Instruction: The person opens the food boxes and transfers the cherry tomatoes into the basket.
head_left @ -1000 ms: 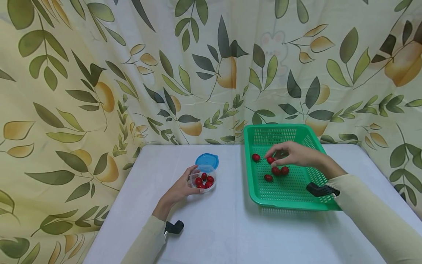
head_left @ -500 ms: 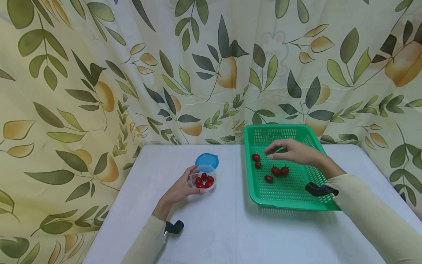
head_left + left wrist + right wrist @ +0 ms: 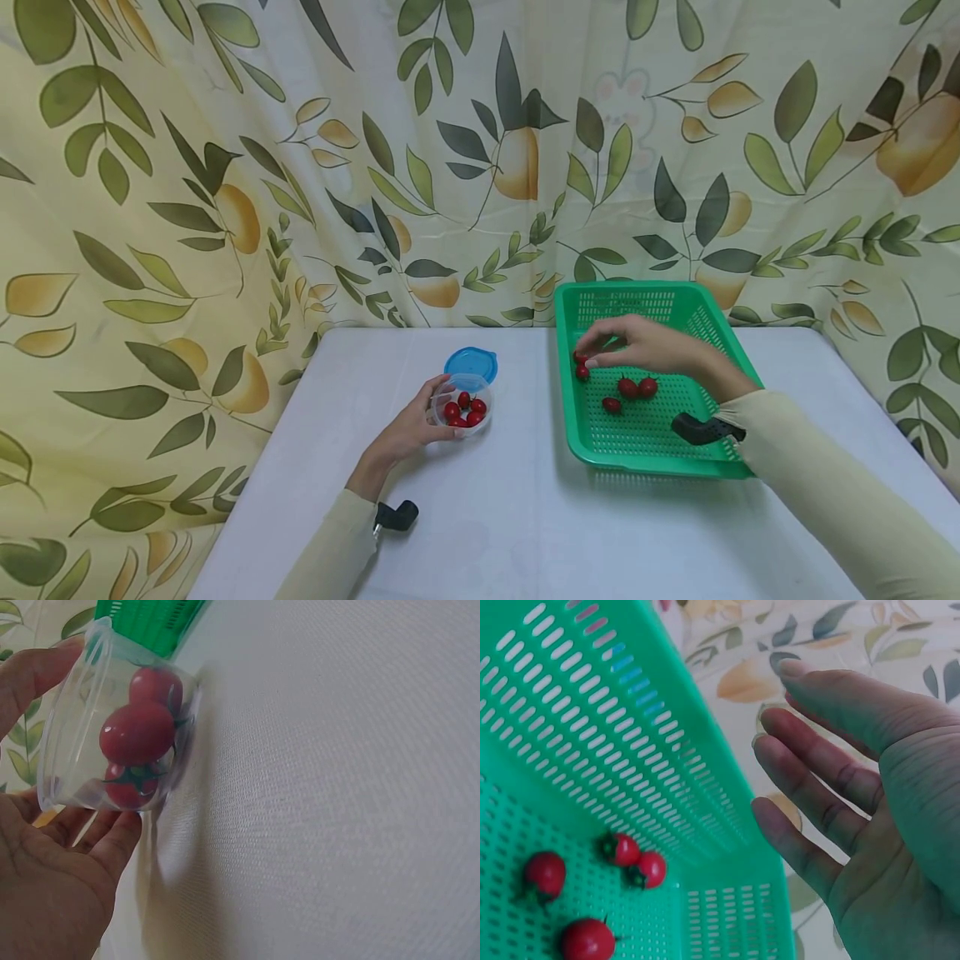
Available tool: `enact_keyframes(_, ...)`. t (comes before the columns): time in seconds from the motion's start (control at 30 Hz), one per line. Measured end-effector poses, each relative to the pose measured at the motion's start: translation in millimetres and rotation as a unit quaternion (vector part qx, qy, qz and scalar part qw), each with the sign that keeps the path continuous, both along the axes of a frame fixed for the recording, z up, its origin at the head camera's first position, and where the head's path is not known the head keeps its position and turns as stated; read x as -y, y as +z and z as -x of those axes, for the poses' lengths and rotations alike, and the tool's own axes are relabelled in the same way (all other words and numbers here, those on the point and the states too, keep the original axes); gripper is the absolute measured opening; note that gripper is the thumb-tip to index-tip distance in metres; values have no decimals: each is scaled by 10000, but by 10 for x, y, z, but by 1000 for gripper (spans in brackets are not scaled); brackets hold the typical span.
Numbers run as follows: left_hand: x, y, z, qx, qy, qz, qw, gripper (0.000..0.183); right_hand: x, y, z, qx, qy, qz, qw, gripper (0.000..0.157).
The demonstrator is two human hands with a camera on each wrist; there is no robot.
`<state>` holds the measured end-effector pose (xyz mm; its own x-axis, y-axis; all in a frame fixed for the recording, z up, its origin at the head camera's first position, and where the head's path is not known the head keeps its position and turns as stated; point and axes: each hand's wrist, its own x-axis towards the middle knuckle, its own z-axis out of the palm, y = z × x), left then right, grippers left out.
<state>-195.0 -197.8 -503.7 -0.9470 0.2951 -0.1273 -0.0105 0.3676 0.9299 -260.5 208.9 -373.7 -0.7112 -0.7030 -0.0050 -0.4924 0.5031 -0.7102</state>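
Note:
My left hand (image 3: 408, 425) holds a small clear plastic container (image 3: 441, 407) by its side, thumb and fingers on opposite sides. Several cherry tomatoes (image 3: 137, 733) lie inside it. A blue lid (image 3: 471, 364) is at the container's far side on the table. My right hand (image 3: 637, 343) is over the left part of a green plastic basket (image 3: 637, 461), its fingertips near two cherry tomatoes (image 3: 582, 372), one partly hidden by them. In the right wrist view, the fingers (image 3: 802, 780) are loosely bent with nothing between them. More tomatoes (image 3: 627, 387) lie farther right on the basket floor.
A white cloth covers the table (image 3: 517, 517). Behind it hangs a curtain (image 3: 480, 167) printed with leaves and fruit, close to the basket's back edge. The basket's raised, slotted walls surround its tomatoes.
My right hand set a tomato down at the basket's left side, then shifted left toward that tomato and its neighbour. The left hand and container have stayed in place.

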Motion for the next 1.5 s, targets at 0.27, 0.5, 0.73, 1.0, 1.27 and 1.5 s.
enact_keyframes(0.27, 9, -13, 8, 16, -9, 15, 10000, 99, 237, 19, 38, 361, 218, 80, 9991, 29)
enact_keyframes(0.5, 3, 10, 7, 41, 32, 97, 9999, 100, 479, 21, 75, 599, 448, 65, 9972, 29)
enact_keyframes(0.73, -1, 16, 20, 16, -27, 42, 10000, 100, 703, 32, 92, 456, 704, -104, 9964, 29)
enact_keyframes(1.0, 6, 23, 7, 112, 24, 22, 9999, 100, 963, -50, 140, 484, 1158, -133, 9920, 29)
enact_keyframes(1.27, 7, 52, -1, 201, 85, 77, 9997, 100, 1171, -68, 120, 645, 1173, -382, 9903, 30)
enact_keyframes(1.5, -4, 19, 9, 143, 5, 67, 9999, 102, 1328, -153, 143, 808, 1404, -203, 9866, 27)
